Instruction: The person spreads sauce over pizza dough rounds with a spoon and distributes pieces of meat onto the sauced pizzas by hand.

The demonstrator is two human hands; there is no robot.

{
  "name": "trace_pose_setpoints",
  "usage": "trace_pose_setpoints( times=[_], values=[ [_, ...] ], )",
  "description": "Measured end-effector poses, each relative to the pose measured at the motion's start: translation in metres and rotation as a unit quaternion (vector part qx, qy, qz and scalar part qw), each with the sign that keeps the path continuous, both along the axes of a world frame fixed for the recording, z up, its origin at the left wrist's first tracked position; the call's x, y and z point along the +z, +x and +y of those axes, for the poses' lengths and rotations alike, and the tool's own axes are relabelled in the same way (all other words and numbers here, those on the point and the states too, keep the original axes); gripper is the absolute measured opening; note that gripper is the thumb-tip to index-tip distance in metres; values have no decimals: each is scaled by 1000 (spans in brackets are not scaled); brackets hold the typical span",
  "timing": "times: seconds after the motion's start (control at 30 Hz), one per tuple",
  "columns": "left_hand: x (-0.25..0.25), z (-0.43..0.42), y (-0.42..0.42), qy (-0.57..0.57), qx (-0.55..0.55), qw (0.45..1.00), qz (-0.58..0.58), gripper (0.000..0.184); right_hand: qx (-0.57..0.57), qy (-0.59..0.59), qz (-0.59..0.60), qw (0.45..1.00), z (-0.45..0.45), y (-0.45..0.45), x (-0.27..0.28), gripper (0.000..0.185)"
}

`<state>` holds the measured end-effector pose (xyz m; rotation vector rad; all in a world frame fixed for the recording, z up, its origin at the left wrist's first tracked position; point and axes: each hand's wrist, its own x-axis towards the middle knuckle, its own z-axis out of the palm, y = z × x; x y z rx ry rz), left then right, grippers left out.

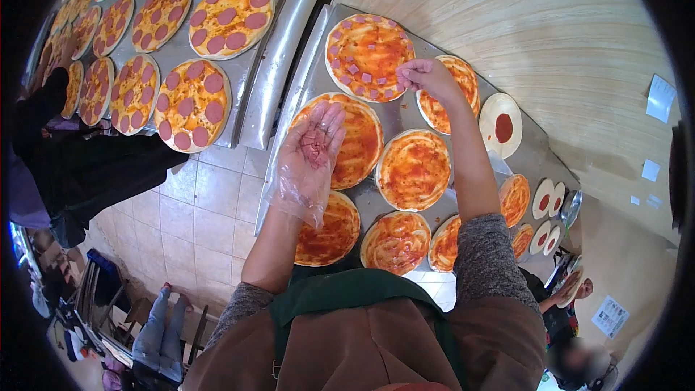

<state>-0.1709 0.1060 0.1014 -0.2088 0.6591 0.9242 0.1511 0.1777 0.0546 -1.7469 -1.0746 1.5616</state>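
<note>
My left hand (313,148), in a clear plastic glove, is palm up and cupped, holding a small heap of diced ham (314,150). It is above a pizza base with tomato sauce (355,141). My right hand (426,78) is at the right edge of another sauced pizza base (362,47), its fingers pinched together. What the pinch holds, if anything, is too small to make out. Pink ham cubes lie around that base's rim, several clustered at its lower side. Another sauced base (443,112) sits partly under my right wrist.
More sauced bases (413,170) cover the metal table (369,199). A base with a central sauce spot (501,124) lies against the wall at right. Finished-looking pizzas with sausage slices (194,105) fill a second table at left. Other people stand at left and lower right.
</note>
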Motion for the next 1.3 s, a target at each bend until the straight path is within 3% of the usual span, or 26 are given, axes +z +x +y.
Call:
trace_pose_setpoints(
  times=[0.27,0.47,0.67,0.87,1.07,1.17,1.27,1.3],
  values=[
    [2,0,-2,-3,4,1000,4,43,3,-17,-71,997,0,-8,0,16],
    [2,0,-4,-10,14,1000,8,43,-31,53,-137,989,-2,-15,-10,11],
    [-1,-1,-6,-7,14,1000,6,43,-76,41,-1,996,-3,-11,-4,14],
    [0,-4,-5,1,10,1000,-3,43,-42,43,-100,993,-2,-12,-10,16],
    [4,-7,-2,5,3,1000,13,48,26,113,-321,940,3,-24,-13,15],
    [4,-7,-2,2,2,1000,14,48,-3,60,-319,946,2,-43,20,15],
    [4,-6,-2,-3,2,1000,20,48,-25,122,-302,945,-1,-26,7,15],
    [5,-6,-2,-4,4,1000,21,48,-53,113,-230,965,-1,-16,0,15]
  ],
)
